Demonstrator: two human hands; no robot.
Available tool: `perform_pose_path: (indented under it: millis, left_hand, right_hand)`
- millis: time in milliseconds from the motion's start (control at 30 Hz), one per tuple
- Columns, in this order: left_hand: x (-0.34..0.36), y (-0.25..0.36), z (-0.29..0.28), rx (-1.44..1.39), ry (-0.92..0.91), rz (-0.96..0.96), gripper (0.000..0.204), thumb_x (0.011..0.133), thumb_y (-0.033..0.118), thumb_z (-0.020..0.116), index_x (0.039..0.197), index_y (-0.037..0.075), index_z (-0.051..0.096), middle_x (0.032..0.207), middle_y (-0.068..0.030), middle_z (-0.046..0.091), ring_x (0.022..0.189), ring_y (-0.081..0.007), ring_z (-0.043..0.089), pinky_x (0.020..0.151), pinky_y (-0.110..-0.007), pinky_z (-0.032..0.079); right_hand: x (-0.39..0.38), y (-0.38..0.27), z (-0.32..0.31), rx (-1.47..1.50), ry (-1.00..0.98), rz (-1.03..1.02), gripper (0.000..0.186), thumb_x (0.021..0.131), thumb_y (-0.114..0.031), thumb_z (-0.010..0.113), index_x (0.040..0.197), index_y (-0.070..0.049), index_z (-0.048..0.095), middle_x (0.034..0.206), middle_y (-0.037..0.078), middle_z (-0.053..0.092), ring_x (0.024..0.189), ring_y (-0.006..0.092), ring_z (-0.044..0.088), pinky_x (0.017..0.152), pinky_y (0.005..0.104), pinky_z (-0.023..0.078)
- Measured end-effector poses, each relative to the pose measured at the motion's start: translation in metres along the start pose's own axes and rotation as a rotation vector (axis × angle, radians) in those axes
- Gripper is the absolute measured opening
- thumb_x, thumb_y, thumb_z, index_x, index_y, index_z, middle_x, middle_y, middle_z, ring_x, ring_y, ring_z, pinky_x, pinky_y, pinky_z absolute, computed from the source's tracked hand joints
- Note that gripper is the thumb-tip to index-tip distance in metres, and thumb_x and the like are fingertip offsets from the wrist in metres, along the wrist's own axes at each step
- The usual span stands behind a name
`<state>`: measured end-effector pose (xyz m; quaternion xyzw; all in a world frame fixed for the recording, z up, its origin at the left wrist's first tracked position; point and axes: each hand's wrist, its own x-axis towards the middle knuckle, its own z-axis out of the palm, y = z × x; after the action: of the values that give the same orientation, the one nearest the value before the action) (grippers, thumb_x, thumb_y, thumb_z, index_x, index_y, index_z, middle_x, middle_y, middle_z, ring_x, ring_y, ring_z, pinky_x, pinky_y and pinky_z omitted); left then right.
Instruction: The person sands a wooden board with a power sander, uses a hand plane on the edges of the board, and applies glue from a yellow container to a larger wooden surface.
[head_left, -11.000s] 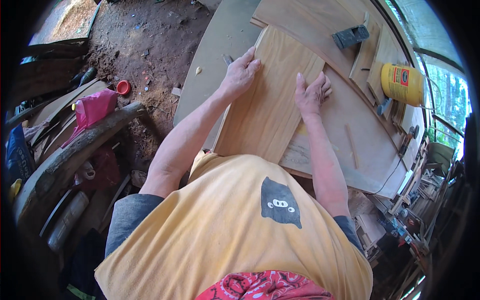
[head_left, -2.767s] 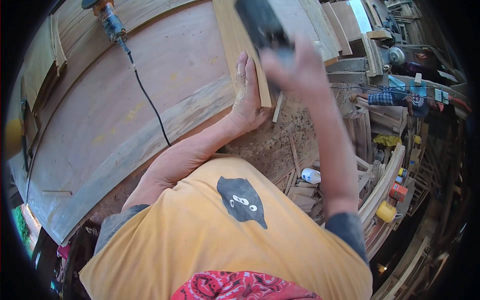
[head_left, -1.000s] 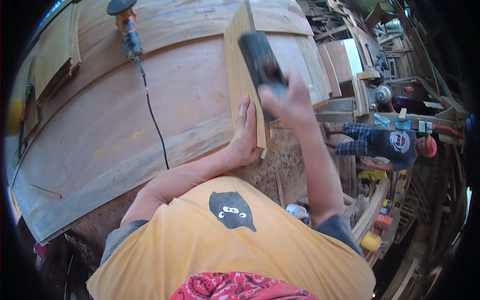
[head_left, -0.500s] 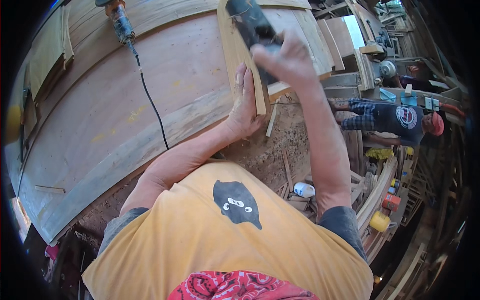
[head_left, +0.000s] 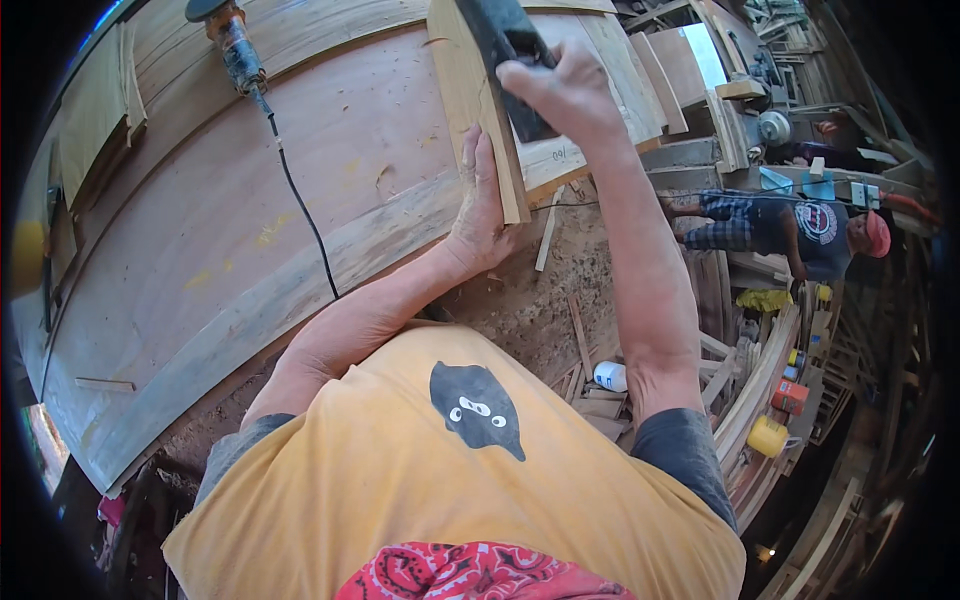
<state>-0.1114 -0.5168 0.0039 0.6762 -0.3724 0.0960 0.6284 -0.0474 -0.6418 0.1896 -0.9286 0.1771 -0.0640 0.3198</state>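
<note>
A long pale wooden board [head_left: 466, 80] stretches away from me across the workbench [head_left: 370, 130], its near end sticking out past the bench edge. My left hand [head_left: 482, 210] holds that near end, fingers extended along the left side and thumb hidden. Along the board's right side lies a dark hand plane [head_left: 500, 45], its front cut off by the top of the view. My right hand [head_left: 570, 95] is closed around the rear of the plane, slightly blurred. Small curled shavings dot the bench.
An orange power tool with a round disc [head_left: 232, 50] lies at the far left of the bench, its black cord [head_left: 300, 200] running to the near edge. A person [head_left: 790, 225] is at the right. Lumber, a white bottle [head_left: 610, 376] and a yellow container [head_left: 767, 437] crowd that side.
My right hand and the plane have moved a little farther away along the board. My left hand stays at the board's near end. The person at the right has shifted an arm.
</note>
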Motion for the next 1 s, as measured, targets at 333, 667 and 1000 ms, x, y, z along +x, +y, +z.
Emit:
perform_pose_path:
  millis: [333,667,1000]
  left_hand:
    - [0.011,0.000,0.023,-2.339,-0.115,-0.642,0.059,0.105,0.067,0.050,0.142,0.021,0.055,0.125,-0.0031,0.064,0.112,-0.0184,0.062,0.102,-0.040,0.051]
    - [0.001,0.006,0.004,-0.062,0.006,-0.025,0.100,0.092,0.005,0.059,0.162,-0.011,-0.011,0.168,-0.0377,-0.002,0.157,-0.0549,0.007,0.130,-0.055,0.008]
    - [0.006,0.017,0.008,-1.005,-0.095,-0.545,0.064,0.111,0.042,0.055,0.159,0.004,0.036,0.154,-0.0144,0.047,0.149,-0.0227,0.035,0.126,-0.043,0.029]
  right_hand:
    - [-0.171,0.015,-0.014,-0.264,-0.073,-0.006,0.051,0.068,-0.022,0.084,0.107,-0.003,0.057,0.094,0.019,0.065,0.084,0.0371,0.068,0.080,0.0450,0.055]
    - [0.022,-0.021,-0.001,-0.306,-0.065,-0.078,0.061,0.075,-0.045,0.079,0.110,0.005,0.068,0.093,0.023,0.073,0.089,0.0294,0.074,0.079,0.0387,0.058]
    - [-0.138,0.002,-0.013,-0.302,-0.023,-0.058,0.052,0.070,-0.031,0.082,0.103,0.000,0.057,0.090,0.020,0.066,0.079,0.0374,0.068,0.075,0.0478,0.055]
